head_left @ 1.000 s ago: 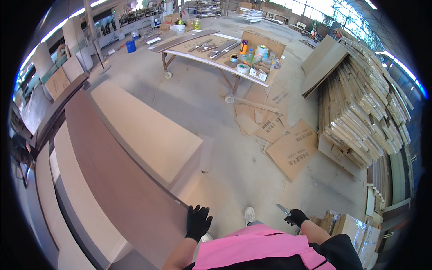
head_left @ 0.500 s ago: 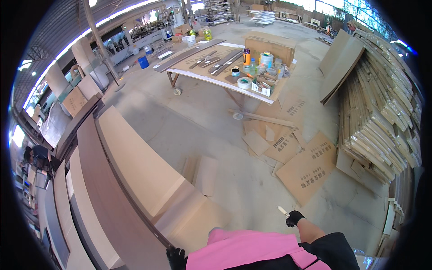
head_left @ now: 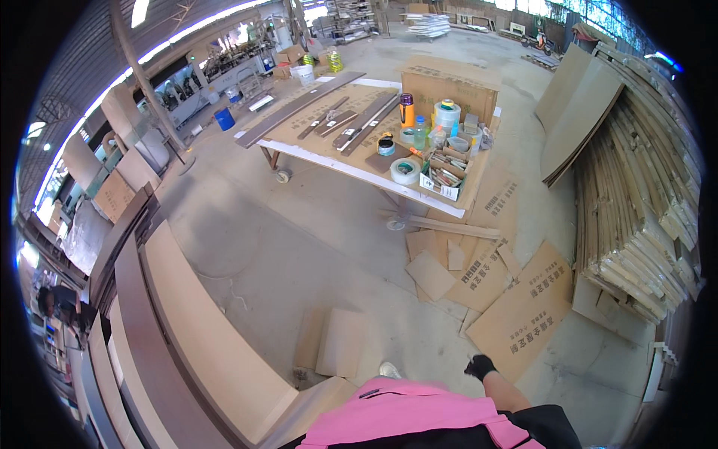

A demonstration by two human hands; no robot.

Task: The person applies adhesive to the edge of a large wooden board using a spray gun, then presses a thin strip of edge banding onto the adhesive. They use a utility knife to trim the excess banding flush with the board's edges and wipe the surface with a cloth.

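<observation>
My right hand (head_left: 479,367), in a black glove, is closed at the lower middle right, beside flattened cardboard (head_left: 523,314) on the floor; what it grips is too small to make out. My left hand is out of view. Long brown panels (head_left: 149,337) and lighter boards (head_left: 202,329) lie at the lower left, and loose pale pieces (head_left: 340,344) rest beyond their near end. My white shoe (head_left: 389,370) shows past my pink apron (head_left: 404,419).
A wheeled table (head_left: 299,142) ahead bears strips, tape rolls, bottles and a box of tools. Stacked wrapped boards (head_left: 628,224) line the right, with leaning sheets (head_left: 568,112) behind. A person in dark clothing (head_left: 63,307) is at the far left. A blue bucket (head_left: 224,118) stands behind the table.
The view has shifted forward, with the table now nearer and the panels lower in the picture. My left hand has dropped out of view; the tool in my right hand is no longer clearly visible.
</observation>
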